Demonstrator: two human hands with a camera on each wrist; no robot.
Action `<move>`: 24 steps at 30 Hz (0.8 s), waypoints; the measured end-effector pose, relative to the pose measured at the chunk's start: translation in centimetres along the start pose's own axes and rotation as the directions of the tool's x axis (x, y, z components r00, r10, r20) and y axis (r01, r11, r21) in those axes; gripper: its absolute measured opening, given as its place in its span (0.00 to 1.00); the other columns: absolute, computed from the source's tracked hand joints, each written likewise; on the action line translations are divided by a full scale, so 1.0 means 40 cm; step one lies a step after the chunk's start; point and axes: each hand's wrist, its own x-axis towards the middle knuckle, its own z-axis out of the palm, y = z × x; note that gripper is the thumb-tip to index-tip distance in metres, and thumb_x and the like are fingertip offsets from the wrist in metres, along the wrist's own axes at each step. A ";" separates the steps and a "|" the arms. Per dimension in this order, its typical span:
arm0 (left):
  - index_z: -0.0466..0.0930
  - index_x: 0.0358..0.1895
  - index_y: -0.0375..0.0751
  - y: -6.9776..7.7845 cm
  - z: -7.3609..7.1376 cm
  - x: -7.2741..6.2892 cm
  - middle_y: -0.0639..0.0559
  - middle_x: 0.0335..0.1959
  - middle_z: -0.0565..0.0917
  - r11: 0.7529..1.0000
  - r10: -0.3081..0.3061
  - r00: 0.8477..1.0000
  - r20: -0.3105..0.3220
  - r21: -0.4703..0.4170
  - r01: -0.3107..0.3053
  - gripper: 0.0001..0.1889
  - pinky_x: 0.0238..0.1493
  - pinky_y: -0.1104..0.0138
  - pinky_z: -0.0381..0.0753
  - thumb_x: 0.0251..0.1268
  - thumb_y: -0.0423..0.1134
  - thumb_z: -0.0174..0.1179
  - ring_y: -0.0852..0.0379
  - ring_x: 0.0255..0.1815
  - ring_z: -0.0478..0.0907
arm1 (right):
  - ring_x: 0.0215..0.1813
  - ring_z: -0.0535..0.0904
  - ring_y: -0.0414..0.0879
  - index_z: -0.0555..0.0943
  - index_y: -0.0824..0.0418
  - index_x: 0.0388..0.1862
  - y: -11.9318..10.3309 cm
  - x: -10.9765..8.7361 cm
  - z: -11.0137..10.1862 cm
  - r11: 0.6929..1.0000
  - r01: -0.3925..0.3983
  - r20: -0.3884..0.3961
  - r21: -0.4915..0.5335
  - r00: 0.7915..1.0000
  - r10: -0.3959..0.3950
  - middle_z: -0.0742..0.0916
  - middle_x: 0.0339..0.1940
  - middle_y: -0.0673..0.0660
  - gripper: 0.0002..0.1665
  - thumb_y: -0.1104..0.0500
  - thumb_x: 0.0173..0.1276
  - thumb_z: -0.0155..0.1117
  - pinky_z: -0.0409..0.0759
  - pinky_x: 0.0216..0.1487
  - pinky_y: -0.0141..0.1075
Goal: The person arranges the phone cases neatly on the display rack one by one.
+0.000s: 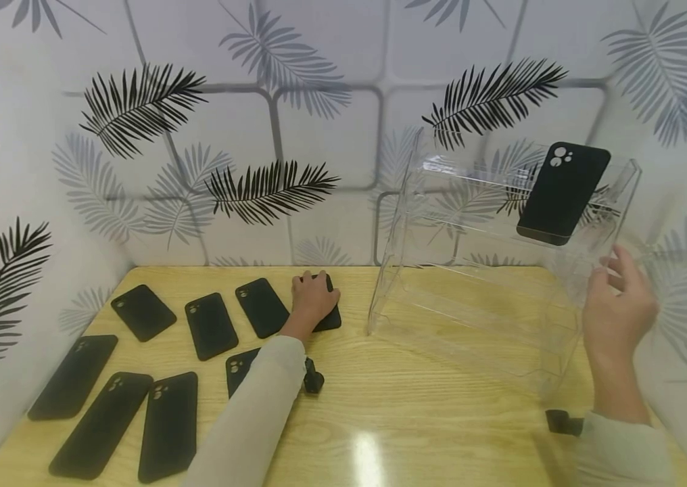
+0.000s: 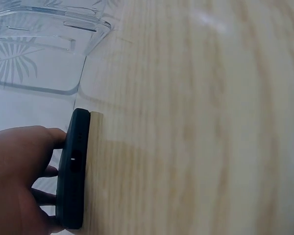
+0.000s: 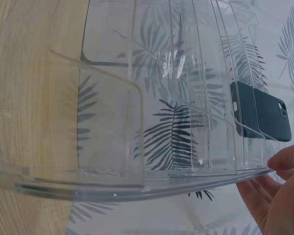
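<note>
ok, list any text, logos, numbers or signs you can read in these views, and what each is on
None readable in any view.
Black phone cases: no lettering or logo I can make out; some are partly covered or too small to check.
Clear rack: no legible label; pale streaks look like glare, can't be sure.
Wall: leaf and line pattern, no words seen.
</note>
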 end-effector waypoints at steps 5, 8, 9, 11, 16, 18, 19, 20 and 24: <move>0.65 0.75 0.40 0.000 -0.001 -0.002 0.37 0.72 0.69 0.997 0.032 0.999 -0.038 -0.064 -0.034 0.30 0.72 0.47 0.58 0.78 0.53 0.51 0.41 0.73 0.64 | 0.38 0.72 0.14 0.81 0.45 0.66 -0.001 -0.001 0.000 1.000 -0.004 0.003 -0.007 1.000 0.004 0.89 0.56 0.50 0.25 0.55 0.73 0.54 0.70 0.43 0.18; 0.66 0.75 0.40 0.003 -0.007 -0.006 0.37 0.73 0.68 0.987 0.059 0.995 -0.084 -0.143 -0.070 0.30 0.74 0.46 0.55 0.77 0.50 0.52 0.40 0.75 0.61 | 0.38 0.72 0.14 0.81 0.45 0.66 -0.005 -0.002 -0.001 1.000 -0.004 0.003 -0.005 1.000 0.004 0.89 0.56 0.50 0.24 0.55 0.73 0.54 0.70 0.44 0.19; 0.66 0.75 0.39 0.005 -0.010 -0.008 0.36 0.73 0.67 0.981 0.068 0.992 -0.102 -0.172 -0.085 0.30 0.75 0.46 0.55 0.77 0.50 0.53 0.39 0.75 0.60 | 0.37 0.72 0.15 0.81 0.45 0.66 -0.007 -0.003 -0.002 1.000 -0.004 0.002 -0.003 1.000 0.004 0.89 0.56 0.50 0.24 0.55 0.73 0.54 0.71 0.44 0.19; 0.66 0.75 0.38 0.009 -0.015 -0.011 0.35 0.73 0.66 0.967 0.088 0.986 -0.143 -0.224 -0.119 0.30 0.76 0.46 0.53 0.76 0.48 0.53 0.38 0.76 0.59 | 0.37 0.72 0.14 0.81 0.46 0.66 -0.010 -0.004 -0.002 1.000 0.001 -0.001 0.002 1.000 -0.001 0.89 0.55 0.50 0.24 0.55 0.73 0.54 0.71 0.45 0.19; 0.66 0.75 0.39 0.023 -0.034 -0.023 0.34 0.74 0.65 0.932 0.124 0.959 -0.255 -0.303 -0.201 0.29 0.76 0.46 0.54 0.76 0.45 0.54 0.36 0.77 0.55 | 0.37 0.70 0.13 0.82 0.47 0.65 -0.012 -0.006 -0.002 1.000 0.017 -0.011 0.004 1.000 -0.017 0.89 0.55 0.51 0.24 0.55 0.73 0.54 0.71 0.45 0.18; 0.66 0.75 0.41 0.031 -0.044 -0.029 0.35 0.75 0.64 0.918 0.130 0.945 -0.301 -0.323 -0.229 0.29 0.76 0.45 0.57 0.75 0.45 0.55 0.35 0.77 0.54 | 0.36 0.70 0.13 0.82 0.47 0.65 -0.011 -0.006 -0.002 1.000 0.024 -0.014 0.002 1.000 -0.024 0.89 0.54 0.52 0.24 0.56 0.73 0.54 0.71 0.45 0.18; 0.67 0.75 0.41 0.035 -0.050 -0.032 0.35 0.75 0.64 0.911 0.135 0.935 -0.329 -0.330 -0.247 0.28 0.75 0.45 0.58 0.75 0.45 0.55 0.35 0.77 0.54 | 0.36 0.70 0.13 0.82 0.47 0.65 -0.011 -0.006 -0.001 1.000 0.026 -0.015 0.000 1.000 -0.026 0.89 0.54 0.53 0.24 0.56 0.73 0.54 0.71 0.45 0.18; 0.67 0.75 0.42 0.039 -0.057 -0.034 0.35 0.74 0.65 0.905 0.143 0.923 -0.357 -0.331 -0.268 0.28 0.74 0.45 0.59 0.75 0.45 0.55 0.34 0.76 0.55 | 0.36 0.70 0.12 0.82 0.46 0.65 -0.010 -0.006 -0.001 1.000 0.027 -0.017 0.000 0.999 -0.027 0.89 0.54 0.53 0.24 0.56 0.73 0.53 0.70 0.44 0.17; 0.69 0.73 0.42 0.053 -0.089 -0.044 0.36 0.74 0.66 0.882 0.183 0.866 -0.465 -0.311 -0.354 0.28 0.74 0.44 0.60 0.74 0.44 0.57 0.34 0.75 0.58 | 0.35 0.69 0.12 0.82 0.46 0.65 -0.007 -0.004 0.002 1.000 0.028 -0.022 -0.004 0.999 -0.028 0.89 0.55 0.56 0.24 0.57 0.73 0.54 0.71 0.45 0.17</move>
